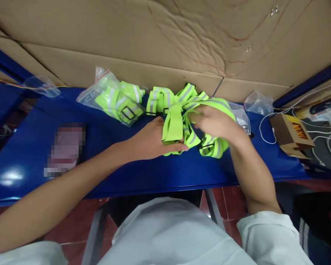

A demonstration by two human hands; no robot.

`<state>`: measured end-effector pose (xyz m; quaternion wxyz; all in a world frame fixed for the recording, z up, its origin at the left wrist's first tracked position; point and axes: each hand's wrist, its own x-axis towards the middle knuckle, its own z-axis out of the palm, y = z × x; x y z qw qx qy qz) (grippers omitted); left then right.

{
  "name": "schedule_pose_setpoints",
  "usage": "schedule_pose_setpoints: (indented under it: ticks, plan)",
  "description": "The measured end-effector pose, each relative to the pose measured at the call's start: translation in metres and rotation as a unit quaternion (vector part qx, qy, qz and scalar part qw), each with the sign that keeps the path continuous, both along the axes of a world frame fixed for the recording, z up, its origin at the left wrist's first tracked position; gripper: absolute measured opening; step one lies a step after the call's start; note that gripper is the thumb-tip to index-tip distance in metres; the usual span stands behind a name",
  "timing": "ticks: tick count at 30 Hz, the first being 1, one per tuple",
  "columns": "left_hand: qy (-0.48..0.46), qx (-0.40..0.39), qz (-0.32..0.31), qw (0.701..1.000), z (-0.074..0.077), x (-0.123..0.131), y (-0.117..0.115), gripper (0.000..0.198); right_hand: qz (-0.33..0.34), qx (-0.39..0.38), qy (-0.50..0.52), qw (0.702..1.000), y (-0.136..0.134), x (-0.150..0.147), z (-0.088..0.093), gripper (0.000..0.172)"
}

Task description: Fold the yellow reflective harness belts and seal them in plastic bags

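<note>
The left hand (pixel 153 139) clasps folded reflective straps (pixel 173 123) over the blue table (pixel 154 178); the right hand (pixel 213 120) lies among them, its grip indeterminable.

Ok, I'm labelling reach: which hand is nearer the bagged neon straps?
Left. The left hand is just right of the bagged straps, nearer the wearer; the right hand is farther right.
</note>
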<state>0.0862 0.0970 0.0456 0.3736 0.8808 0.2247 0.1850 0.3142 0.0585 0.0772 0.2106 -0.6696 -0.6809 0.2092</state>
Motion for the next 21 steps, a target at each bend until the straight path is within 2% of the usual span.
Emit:
schedule_pose_setpoints:
  ticks: [3,6,9,11,13,15,18,20,21]
  plan:
    - [0.000,-0.085,0.001,0.996,0.005,-0.007,0.000,0.045,-0.045,0.000,0.114,0.992,0.008,0.027,-0.007,0.044]
    - [0.004,-0.097,0.000,0.995,0.014,-0.010,0.002,0.054,-0.115,0.046,0.239,0.963,0.019,0.042,-0.031,0.044]
    - [-0.020,-0.140,0.003,0.990,0.019,-0.009,0.007,0.046,-0.191,0.067,0.356,0.913,0.029,0.047,-0.059,0.039]
    - [-0.042,-0.186,0.030,0.981,0.018,-0.008,0.013,0.038,-0.203,0.068,0.359,0.908,0.031,0.046,-0.072,0.036]
    - [-0.065,-0.228,0.085,0.968,0.013,-0.005,0.022,0.035,-0.181,0.064,0.343,0.920,0.027,0.044,-0.078,0.031]
    - [-0.102,-0.264,0.141,0.949,0.006,-0.002,0.031,0.035,-0.127,0.037,0.327,0.936,0.019,0.039,-0.079,0.027]
    - [-0.192,-0.289,0.199,0.917,-0.002,0.008,0.042,0.032,0.019,-0.001,0.266,0.964,0.006,0.029,-0.073,0.040]
    - [-0.231,-0.291,0.216,0.903,-0.005,0.015,0.044,0.033,0.102,0.016,0.198,0.975,-0.001,0.021,-0.067,0.049]
    - [-0.243,-0.288,0.221,0.900,-0.006,0.017,0.044,0.034,0.119,0.033,0.160,0.979,-0.004,0.016,-0.064,0.049]
